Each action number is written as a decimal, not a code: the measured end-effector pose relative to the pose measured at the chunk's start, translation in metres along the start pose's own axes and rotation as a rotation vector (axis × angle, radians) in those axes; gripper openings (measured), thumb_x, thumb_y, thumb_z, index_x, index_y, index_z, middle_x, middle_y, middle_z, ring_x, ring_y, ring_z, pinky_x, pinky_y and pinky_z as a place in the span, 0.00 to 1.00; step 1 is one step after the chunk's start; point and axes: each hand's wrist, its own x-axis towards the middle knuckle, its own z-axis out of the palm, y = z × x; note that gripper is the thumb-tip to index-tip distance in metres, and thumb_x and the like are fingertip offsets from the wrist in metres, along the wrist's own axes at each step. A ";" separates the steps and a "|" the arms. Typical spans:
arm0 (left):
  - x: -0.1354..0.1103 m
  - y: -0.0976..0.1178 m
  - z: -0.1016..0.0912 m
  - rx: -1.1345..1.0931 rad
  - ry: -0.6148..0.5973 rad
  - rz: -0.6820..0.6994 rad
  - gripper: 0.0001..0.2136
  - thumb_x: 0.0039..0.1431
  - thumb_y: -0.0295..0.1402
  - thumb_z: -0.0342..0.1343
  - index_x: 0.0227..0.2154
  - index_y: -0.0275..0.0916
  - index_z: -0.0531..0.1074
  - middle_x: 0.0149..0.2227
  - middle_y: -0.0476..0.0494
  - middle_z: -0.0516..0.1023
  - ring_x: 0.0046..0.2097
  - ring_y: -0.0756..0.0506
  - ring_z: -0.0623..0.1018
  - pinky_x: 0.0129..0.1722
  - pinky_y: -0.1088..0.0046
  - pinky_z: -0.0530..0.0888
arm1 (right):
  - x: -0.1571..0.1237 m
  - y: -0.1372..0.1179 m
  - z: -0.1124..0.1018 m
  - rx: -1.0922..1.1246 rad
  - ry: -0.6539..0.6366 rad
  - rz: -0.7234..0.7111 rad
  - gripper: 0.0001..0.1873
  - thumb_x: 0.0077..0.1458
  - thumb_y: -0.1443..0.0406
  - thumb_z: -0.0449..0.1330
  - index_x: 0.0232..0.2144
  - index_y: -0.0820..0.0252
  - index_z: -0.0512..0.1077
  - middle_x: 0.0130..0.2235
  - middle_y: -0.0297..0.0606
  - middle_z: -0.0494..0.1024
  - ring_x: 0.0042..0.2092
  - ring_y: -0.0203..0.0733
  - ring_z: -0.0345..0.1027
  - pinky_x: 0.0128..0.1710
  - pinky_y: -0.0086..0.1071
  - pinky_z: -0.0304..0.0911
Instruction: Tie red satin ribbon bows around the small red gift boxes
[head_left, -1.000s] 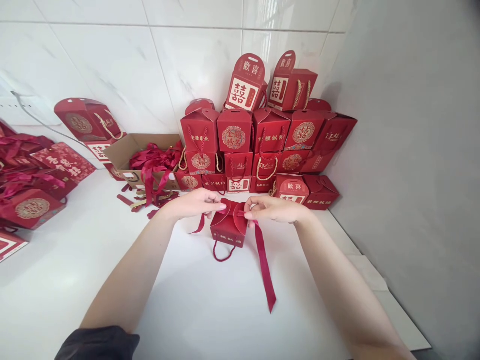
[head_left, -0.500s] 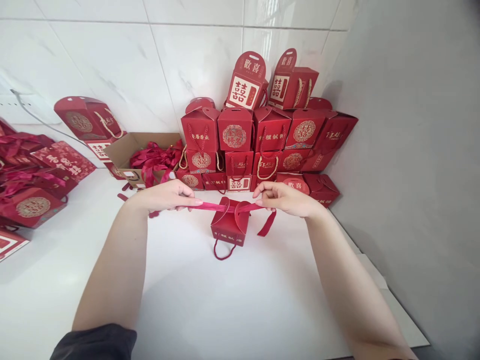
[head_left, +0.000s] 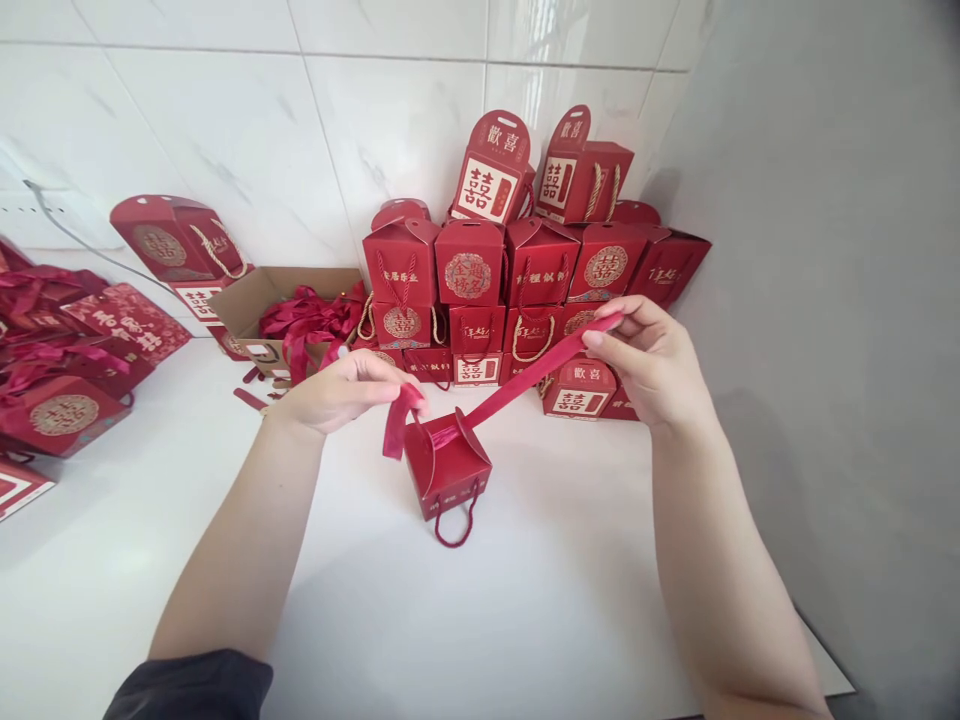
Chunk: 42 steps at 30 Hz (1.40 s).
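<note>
A small red gift box point(head_left: 450, 468) with gold lettering and a dark red cord handle stands on the white table, turned slightly. A dark pink ribbon point(head_left: 517, 390) passes through the slots in its two rounded top flaps. My right hand point(head_left: 649, 350) pinches one ribbon end, stretched up and to the right above the box. On the left, my left hand point(head_left: 349, 390) has its fingers closed at the box's left flap, where the shorter ribbon end droops in a loop; its fingertips are partly hidden behind the ribbon.
Red gift boxes point(head_left: 469, 265) are stacked against the tiled wall. An open cardboard carton point(head_left: 240, 305) of ribbons sits behind my left hand. Several boxes with tied ribbons point(head_left: 67, 415) crowd the left side. A grey wall point(head_left: 840, 350) borders the right.
My right hand has risen to the right, drawing out a longer stretch of ribbon. My left hand has come closer to the box, and the box has shifted nearer and turned a little.
</note>
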 end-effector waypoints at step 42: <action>0.019 0.002 0.102 -0.027 0.565 -0.059 0.10 0.50 0.41 0.65 0.29 0.39 0.78 0.28 0.46 0.80 0.30 0.49 0.78 0.32 0.73 0.73 | -0.040 0.000 0.087 0.171 -0.085 0.166 0.14 0.54 0.55 0.63 0.38 0.56 0.70 0.31 0.32 0.74 0.34 0.35 0.69 0.35 0.29 0.65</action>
